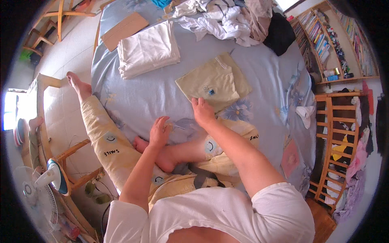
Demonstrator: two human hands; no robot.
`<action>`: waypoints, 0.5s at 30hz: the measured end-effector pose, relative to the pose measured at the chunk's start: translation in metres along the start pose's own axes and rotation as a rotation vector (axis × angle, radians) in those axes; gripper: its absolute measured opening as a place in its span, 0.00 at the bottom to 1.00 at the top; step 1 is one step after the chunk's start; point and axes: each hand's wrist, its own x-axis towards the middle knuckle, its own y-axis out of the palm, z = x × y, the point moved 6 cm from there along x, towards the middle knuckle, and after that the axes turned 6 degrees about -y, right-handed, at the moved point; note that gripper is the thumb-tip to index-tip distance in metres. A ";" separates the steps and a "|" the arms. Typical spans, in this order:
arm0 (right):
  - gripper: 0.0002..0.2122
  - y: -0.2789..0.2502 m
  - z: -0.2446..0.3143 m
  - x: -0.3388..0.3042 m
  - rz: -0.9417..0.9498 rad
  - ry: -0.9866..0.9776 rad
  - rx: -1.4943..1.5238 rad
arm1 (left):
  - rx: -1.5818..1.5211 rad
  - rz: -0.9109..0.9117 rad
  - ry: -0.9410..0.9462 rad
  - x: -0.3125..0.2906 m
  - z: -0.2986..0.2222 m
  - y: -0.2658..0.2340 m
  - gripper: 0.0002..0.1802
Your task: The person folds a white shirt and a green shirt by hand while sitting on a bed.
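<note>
A khaki folded garment [210, 81], probably shorts or trousers, lies flat on the bed in front of me, with a small dark blue patch near its front edge. My right hand [202, 112] is at the garment's near edge, its fingers stretched toward the cloth; I cannot tell whether they press on it. My left hand [160, 131] hovers over my crossed leg with its fingers loosely apart and nothing in them. Beyond it, to the left of the khaki garment, sits a neat stack of folded white cloth [150, 50].
A brown cardboard piece [125, 31] lies behind the white stack. Heaped clothes [227, 20] and a black garment [279, 34] cover the far side of the bed [275, 81]. A pink booklet-like item [289, 158] lies at right, near a wooden rack [336, 141]. A fan [40, 194] stands at left.
</note>
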 end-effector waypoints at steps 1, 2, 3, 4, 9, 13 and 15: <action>0.17 -0.001 -0.001 0.001 0.021 0.024 0.036 | -0.110 0.020 -0.061 -0.001 0.008 0.002 0.20; 0.18 -0.002 -0.002 0.002 0.043 0.049 0.072 | -0.222 0.043 -0.121 0.000 0.019 0.009 0.19; 0.18 -0.006 -0.001 0.003 0.066 0.074 0.109 | -0.332 0.067 -0.180 0.001 0.023 0.012 0.18; 0.18 -0.012 0.005 0.003 0.042 0.057 0.159 | -0.443 0.076 -0.212 0.001 0.026 0.015 0.18; 0.20 -0.046 0.047 0.004 0.036 -0.035 0.506 | -0.898 -0.010 -0.416 0.004 0.030 0.015 0.20; 0.23 -0.069 0.038 0.014 0.186 0.074 1.416 | -0.891 -0.088 -0.445 0.009 0.017 -0.006 0.21; 0.23 -0.089 0.006 0.014 0.102 0.076 1.737 | -0.863 -0.083 -0.437 0.011 0.014 -0.013 0.22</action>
